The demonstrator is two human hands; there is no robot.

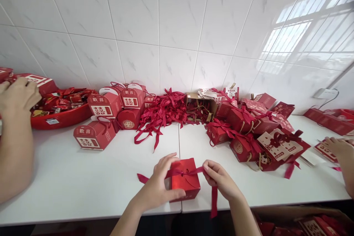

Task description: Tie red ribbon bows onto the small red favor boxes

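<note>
In the head view a small red gift box (188,186) stands near the front edge of the white table, with a dark red ribbon (184,172) drawn across its lid and gathered at the middle. My left hand (160,182) curves around the box's left side, thumb at its front and fingers towards the back corner. One ribbon tail sticks out beyond that hand to the left. On the other side my right hand (218,177) pinches the ribbon's right end, and its loose tail hangs below the fingers. My left palm hides part of the box.
Behind lie a heap of loose ribbons (167,108) and an open carton (200,107). Red boxes (95,134) stand left, beside a red basin (62,118) of sweets. Ribboned boxes (246,147) crowd the right. Other people's hands (18,94) show at both sides.
</note>
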